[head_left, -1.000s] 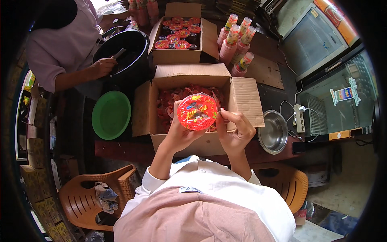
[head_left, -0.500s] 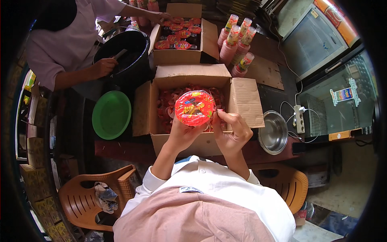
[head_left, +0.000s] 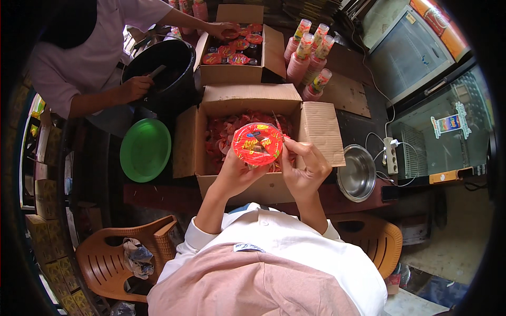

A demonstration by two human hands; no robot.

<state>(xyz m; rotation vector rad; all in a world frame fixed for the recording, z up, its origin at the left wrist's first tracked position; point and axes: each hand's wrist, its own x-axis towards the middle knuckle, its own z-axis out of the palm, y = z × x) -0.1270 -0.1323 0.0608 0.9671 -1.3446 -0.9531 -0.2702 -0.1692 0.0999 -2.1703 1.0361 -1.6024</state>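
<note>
My left hand [head_left: 239,176] is wrapped around a cup [head_left: 257,145] with a shiny red printed film lid, holding it above an open cardboard box. The cup's body is mostly hidden beneath its lid. My right hand [head_left: 305,167] pinches at the right rim of the lid, thumb and forefinger together on the film's edge. From the lid's upper right a thin strip of film [head_left: 278,122] sticks out. Red film scraps [head_left: 221,129] fill the cardboard box [head_left: 250,92] below.
A second cardboard box [head_left: 240,10] holds red-lidded cups, with a co-worker's hand [head_left: 224,29] on them. The co-worker's other hand grips a handle over a black bucket [head_left: 184,50]. Around stand a green basin [head_left: 146,150], a steel bowl [head_left: 357,174] and cup stacks [head_left: 299,68].
The cup has shifted slightly right and toward me, its lid turned a little. A strip of film now stands out from its edge. The co-worker's far hand has moved over the cups.
</note>
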